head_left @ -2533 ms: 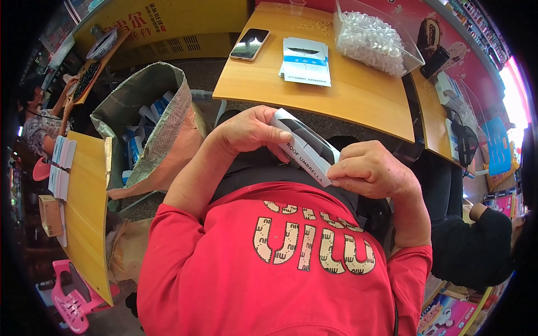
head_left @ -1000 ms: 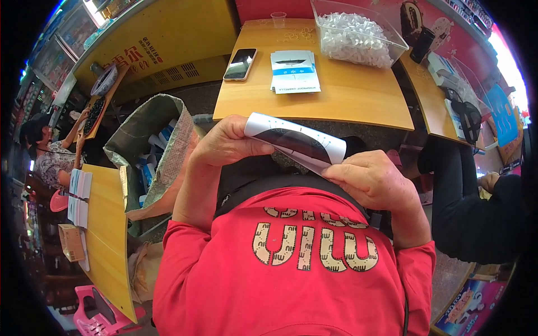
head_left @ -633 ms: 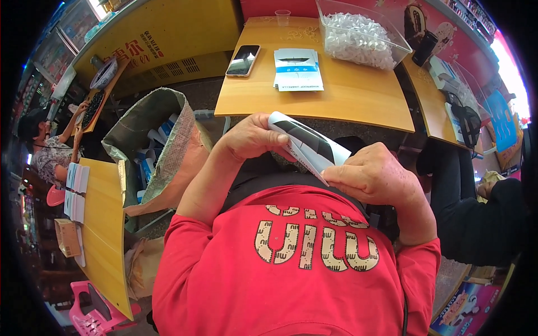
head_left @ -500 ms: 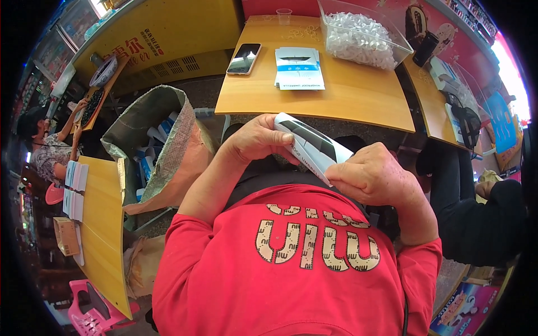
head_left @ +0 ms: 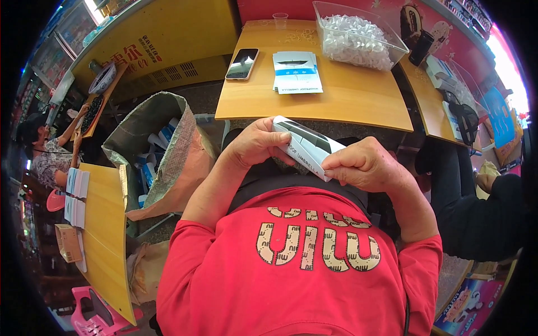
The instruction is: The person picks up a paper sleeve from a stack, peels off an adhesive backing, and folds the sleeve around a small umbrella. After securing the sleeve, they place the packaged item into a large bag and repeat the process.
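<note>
A white printed paper sheet (head_left: pixel 305 147) with a dark umbrella picture is curled into a tube, held slanting over my lap below the table's near edge. My left hand (head_left: pixel 259 143) is closed round its upper left end, thumb on top. At the lower right end, my right hand (head_left: pixel 364 163) pinches the paper between thumb and bent fingers. Beyond them on the wooden table (head_left: pixel 358 103) lies a stack of similar printed sheets (head_left: pixel 297 81) with a blue band printed across. Whether anything is inside the tube cannot be seen.
A phone (head_left: pixel 242 64), a clear cup (head_left: pixel 281 21), loose thin rings (head_left: pixel 301 37) and a clear bin (head_left: pixel 400 54) of white curled pieces stand on the table. Left is an open woven sack (head_left: pixel 193 137) holding rolled papers. People sit at far left (head_left: pixel 45 148) and right (head_left: pixel 476 221).
My right hand has shifted slightly left and up, its fingers now pinching at the tube's end. The tube's right end looks narrower. My left hand keeps its hold.
</note>
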`<state>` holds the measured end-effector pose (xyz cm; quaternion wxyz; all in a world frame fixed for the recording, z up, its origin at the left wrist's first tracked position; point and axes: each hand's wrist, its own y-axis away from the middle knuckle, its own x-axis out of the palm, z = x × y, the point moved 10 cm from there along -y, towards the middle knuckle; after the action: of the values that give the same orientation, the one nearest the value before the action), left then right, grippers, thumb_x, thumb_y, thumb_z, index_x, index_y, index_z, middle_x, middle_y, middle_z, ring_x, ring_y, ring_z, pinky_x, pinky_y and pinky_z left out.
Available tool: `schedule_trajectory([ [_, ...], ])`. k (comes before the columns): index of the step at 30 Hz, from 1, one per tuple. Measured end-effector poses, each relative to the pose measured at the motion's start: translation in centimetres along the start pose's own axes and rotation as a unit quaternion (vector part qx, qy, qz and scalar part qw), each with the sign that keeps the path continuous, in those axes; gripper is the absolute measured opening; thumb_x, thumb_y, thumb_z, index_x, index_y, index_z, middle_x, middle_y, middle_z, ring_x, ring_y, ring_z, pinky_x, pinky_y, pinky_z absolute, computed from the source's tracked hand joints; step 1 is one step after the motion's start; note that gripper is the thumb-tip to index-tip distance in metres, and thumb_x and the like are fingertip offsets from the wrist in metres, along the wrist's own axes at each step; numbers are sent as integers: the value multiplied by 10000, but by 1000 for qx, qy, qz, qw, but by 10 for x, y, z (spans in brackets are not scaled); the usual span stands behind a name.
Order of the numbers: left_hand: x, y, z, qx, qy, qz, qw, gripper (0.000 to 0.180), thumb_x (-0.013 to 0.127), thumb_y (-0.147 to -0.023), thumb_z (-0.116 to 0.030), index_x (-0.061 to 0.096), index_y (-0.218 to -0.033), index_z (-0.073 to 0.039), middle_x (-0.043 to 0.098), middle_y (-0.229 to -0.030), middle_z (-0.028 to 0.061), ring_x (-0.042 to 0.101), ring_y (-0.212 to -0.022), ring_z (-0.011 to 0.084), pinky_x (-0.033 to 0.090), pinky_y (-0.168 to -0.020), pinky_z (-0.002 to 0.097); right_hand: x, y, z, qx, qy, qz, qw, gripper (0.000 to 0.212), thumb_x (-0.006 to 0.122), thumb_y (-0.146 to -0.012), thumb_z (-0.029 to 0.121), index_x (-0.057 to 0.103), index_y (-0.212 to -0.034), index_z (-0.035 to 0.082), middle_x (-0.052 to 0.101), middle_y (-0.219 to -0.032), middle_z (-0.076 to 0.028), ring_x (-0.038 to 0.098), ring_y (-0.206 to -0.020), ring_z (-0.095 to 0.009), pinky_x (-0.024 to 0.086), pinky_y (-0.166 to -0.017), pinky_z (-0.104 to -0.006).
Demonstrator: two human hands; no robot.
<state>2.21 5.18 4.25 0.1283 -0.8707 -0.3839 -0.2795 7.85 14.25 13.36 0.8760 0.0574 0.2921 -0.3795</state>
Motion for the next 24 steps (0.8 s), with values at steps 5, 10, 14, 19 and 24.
schedule_trajectory([
  [5,3,2,-4,5,-24,-7,1000,266,567,-771,-98,499,-990,37,578,-888,166,604,-751,269,546,-575,343,2,2,32,-122,149,-24,981,36,575,-686,80,574,-722,83,532,-581,-105,567,-556,-257,443,-483,-311],
  [10,13,3,-8,14,-5,7,1000,259,575,-768,-102,506,-974,39,581,-870,159,604,-743,265,544,-580,352,5,3,45,-151,213,-57,964,25,546,-634,75,526,-639,88,469,-496,-102,545,-498,-256,430,-450,-337],
  [14,17,5,-10,2,-28,26,999,258,574,-773,-114,508,-975,33,580,-885,149,596,-778,260,537,-609,359,7,3,49,-159,279,-52,946,61,541,-584,32,516,-617,78,449,-456,-82,510,-421,-250,398,-391,-334],
  [19,22,9,-10,-9,-43,46,998,260,568,-781,-120,503,-983,30,577,-906,146,586,-817,257,529,-643,368,7,-2,55,-142,351,-8,926,62,542,-574,44,502,-603,80,446,-451,-76,501,-418,-252,398,-393,-336],
  [24,23,12,-17,13,-34,40,999,276,569,-779,-114,489,-999,33,575,-908,155,587,-814,257,532,-638,371,-3,-6,52,-131,278,-26,951,63,571,-633,42,567,-691,64,486,-512,-93,523,-484,-255,414,-442,-328],
])
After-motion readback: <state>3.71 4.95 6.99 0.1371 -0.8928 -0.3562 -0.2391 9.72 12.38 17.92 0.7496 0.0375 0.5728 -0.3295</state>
